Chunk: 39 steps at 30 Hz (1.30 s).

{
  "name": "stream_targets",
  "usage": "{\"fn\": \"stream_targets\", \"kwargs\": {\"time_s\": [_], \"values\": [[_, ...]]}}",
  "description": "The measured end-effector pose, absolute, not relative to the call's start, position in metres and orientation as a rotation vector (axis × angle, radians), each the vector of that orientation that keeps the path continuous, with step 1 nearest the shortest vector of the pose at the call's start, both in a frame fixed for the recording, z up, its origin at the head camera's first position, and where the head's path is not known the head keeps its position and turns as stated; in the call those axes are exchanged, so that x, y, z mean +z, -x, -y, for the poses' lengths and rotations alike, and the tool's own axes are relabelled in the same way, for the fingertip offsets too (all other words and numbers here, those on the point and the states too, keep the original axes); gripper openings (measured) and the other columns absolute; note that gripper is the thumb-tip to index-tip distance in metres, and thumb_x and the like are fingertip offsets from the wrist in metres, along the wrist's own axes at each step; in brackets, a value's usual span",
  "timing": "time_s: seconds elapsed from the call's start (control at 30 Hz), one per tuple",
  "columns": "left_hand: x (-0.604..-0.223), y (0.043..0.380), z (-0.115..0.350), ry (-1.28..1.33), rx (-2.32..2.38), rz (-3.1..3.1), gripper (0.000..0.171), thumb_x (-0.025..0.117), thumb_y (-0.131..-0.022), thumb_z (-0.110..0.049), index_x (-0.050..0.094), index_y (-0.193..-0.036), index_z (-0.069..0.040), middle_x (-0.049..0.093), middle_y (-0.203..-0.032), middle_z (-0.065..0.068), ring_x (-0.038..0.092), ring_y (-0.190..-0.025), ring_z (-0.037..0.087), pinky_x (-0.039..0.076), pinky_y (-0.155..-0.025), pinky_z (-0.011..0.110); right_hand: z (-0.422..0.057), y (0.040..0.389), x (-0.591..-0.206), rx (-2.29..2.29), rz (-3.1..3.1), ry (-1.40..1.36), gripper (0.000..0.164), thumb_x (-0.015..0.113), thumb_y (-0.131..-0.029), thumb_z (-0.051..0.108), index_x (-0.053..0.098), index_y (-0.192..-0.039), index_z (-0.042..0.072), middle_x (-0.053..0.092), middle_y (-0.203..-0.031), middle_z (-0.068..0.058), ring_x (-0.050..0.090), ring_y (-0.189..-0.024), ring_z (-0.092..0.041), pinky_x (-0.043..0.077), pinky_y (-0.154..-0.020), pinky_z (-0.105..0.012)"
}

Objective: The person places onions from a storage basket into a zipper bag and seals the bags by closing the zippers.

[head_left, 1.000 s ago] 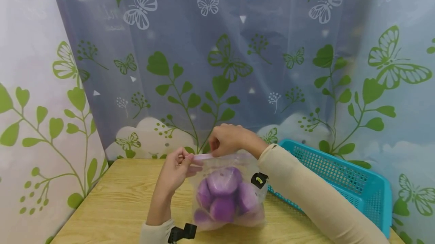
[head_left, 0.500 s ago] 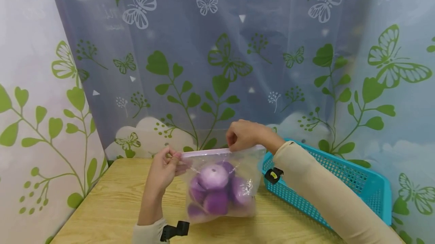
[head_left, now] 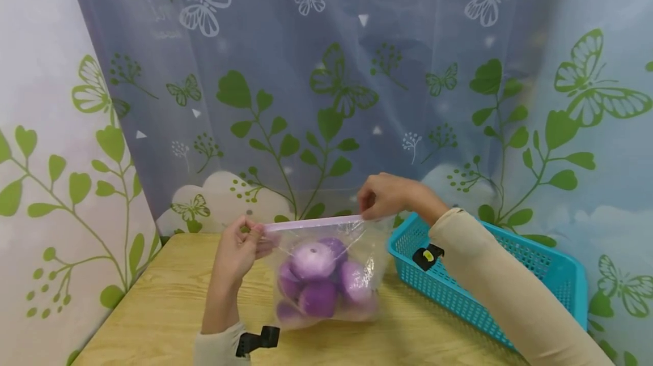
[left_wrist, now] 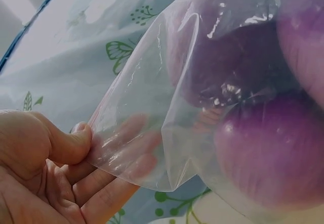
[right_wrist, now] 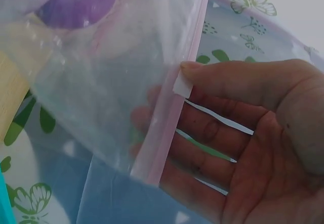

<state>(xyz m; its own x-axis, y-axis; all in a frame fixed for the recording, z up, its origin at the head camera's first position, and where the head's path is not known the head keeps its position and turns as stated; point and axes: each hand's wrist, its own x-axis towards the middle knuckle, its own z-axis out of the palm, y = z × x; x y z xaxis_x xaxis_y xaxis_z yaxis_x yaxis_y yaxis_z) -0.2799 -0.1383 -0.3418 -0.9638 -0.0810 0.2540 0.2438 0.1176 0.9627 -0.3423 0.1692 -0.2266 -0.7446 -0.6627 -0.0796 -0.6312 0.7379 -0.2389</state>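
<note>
A clear slider zip bag (head_left: 371,241) with a pink top strip is filled with several purple onions (head_left: 317,299). The bag stands on the wooden table, or just above it; I cannot tell which. My left hand (head_left: 236,251) pinches the bag's top left corner between thumb and fingers, with other fingers behind the plastic. In the right wrist view, the thumb of my right hand (right_wrist: 253,133) presses a white slider (right_wrist: 182,86) on the pink strip, its fingers behind the bag. That slider sits near the bag's right end, and the strip is pulled straight between both hands.
A turquoise plastic basket (head_left: 459,298) stands at the right of the wooden table (head_left: 168,292), partly behind the right forearm. Patterned curtains (head_left: 275,71) hang behind the table and at both sides.
My right hand has slid to the right along the strip, away from the left hand. My left hand and the bag have shifted a little left, and the strip now shows stretched out.
</note>
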Motion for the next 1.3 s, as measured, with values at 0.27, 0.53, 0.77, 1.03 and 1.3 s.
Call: {"fn": "stream_targets", "kwargs": {"time_s": [0.27, 0.53, 0.77, 1.03, 1.3], "values": [[-0.343, 0.281, 0.143, 0.141, -1.908, 2.127, 0.019, 0.048, -0.107, -0.004, 0.045, -0.09, 0.003, 0.073, -0.104, 0.034, 0.076, -0.099, 0.043, 0.064, -0.081, 0.037, -0.191, 0.347, -0.228, -0.347, -2.762, 1.013, 0.008, 0.07, -0.095, 0.012, 0.076, -0.089, 0.011, 0.076, -0.084, -0.001, 0.064, -0.069, -0.009, 0.054, -0.068, -0.026], [-0.343, 0.281, 0.142, 0.144, -1.91, 2.138, 0.019, 0.048, -0.107, -0.005, 0.047, -0.091, 0.005, 0.072, -0.102, 0.036, 0.076, -0.097, 0.043, 0.065, -0.08, 0.038, -0.204, 0.345, -0.231, -0.447, -2.708, 0.952, 0.009, 0.069, -0.097, 0.011, 0.075, -0.092, 0.007, 0.075, -0.086, -0.005, 0.066, -0.069, -0.01, 0.057, -0.067, -0.026], [-0.347, 0.286, 0.144, 0.095, -1.88, 2.159, 0.015, 0.051, -0.107, -0.008, 0.052, -0.098, 0.004, 0.075, -0.101, 0.03, 0.078, -0.094, 0.036, 0.065, -0.078, 0.035, -0.209, 0.343, -0.249, -0.635, -2.709, 0.997, 0.014, 0.064, -0.101, 0.013, 0.07, -0.094, 0.003, 0.076, -0.085, -0.009, 0.068, -0.07, -0.008, 0.061, -0.07, -0.032], [-0.362, 0.3, 0.148, 0.14, -1.86, 2.362, 0.05, 0.06, -0.105, -0.029, 0.045, -0.142, 0.0, 0.07, -0.127, 0.027, 0.071, -0.115, 0.036, 0.061, -0.095, 0.044, -0.205, 0.336, -0.303, -1.218, -2.719, 0.721, 0.021, 0.056, -0.106, 0.018, 0.061, -0.104, -0.002, 0.072, -0.089, -0.014, 0.071, -0.078, -0.017, 0.064, -0.073, -0.037], [-0.377, 0.307, 0.148, 0.26, -1.905, 2.549, 0.108, 0.066, -0.1, -0.041, -0.014, -0.162, -0.002, 0.041, -0.155, 0.035, 0.05, -0.139, 0.05, 0.057, -0.099, 0.055, -0.19, 0.334, -0.355, -1.619, -2.565, 0.465, 0.064, 0.061, -0.104, 0.032, 0.027, -0.153, 0.007, 0.06, -0.132, -0.033, 0.072, -0.104, -0.031, 0.065, -0.08, -0.045]]}}
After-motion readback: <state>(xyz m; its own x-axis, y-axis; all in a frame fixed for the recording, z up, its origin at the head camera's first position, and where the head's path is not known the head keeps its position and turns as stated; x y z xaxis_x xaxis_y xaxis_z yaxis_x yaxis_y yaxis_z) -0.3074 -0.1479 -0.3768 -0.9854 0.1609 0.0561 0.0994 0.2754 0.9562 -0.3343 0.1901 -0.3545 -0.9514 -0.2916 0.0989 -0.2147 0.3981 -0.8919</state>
